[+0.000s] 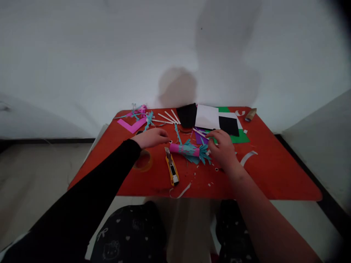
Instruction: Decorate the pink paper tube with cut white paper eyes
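Observation:
My left hand (152,138) hovers over the table, left of a pink paper tube (175,148) wrapped with fringed blue paper. Its fingers are drawn together, and whatever they hold cannot be made out. A small white disc with a dark centre (170,141) shows by the fingertips. On the tube's other side, my right hand (221,146) pinches the end of a thin white stick (200,133) between thumb and finger. The tube lies on its side with blue fringe (204,154) spread at its right end. Below it rests a yellow utility knife (172,168), blade out.
A roll of tape (143,160) lies left on the red table (246,182). Several white sticks (168,117), black, white and green sheets (207,116) and a cardboard tube (250,114) are along the back. Paper scraps are scattered about; a wall stands behind.

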`<action>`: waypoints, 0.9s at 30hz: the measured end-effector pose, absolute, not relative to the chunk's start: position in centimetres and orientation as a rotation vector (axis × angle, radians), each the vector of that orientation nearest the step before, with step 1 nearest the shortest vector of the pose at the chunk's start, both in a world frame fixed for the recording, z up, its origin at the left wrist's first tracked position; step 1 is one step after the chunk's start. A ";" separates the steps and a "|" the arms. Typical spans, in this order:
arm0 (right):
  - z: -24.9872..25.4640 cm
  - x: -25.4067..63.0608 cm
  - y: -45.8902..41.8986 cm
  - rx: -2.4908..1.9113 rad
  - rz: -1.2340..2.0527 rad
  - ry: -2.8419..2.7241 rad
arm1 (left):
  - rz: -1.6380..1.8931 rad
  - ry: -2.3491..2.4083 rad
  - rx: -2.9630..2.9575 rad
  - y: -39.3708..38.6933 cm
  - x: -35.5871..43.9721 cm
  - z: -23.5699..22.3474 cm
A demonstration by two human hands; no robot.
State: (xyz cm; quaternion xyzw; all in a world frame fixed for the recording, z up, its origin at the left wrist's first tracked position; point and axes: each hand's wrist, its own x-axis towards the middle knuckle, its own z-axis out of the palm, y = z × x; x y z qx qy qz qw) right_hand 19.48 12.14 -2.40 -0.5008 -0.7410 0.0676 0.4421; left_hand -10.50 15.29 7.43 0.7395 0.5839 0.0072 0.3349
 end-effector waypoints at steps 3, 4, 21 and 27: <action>-2.6 19.4 12.3 -1.318 0.268 -1.945 | -0.134 1.471 1.915 17.0 -10.6 6.9; -2.7 19.1 12.2 -1.350 0.279 -2.031 | -0.169 1.450 1.894 17.5 -10.7 6.7; -3.0 15.8 10.5 -1.539 0.116 -2.528 | -0.298 1.375 1.736 19.1 -12.1 5.2; -3.1 15.7 10.6 -1.534 0.109 -2.535 | -0.287 1.420 1.759 18.8 -12.1 4.0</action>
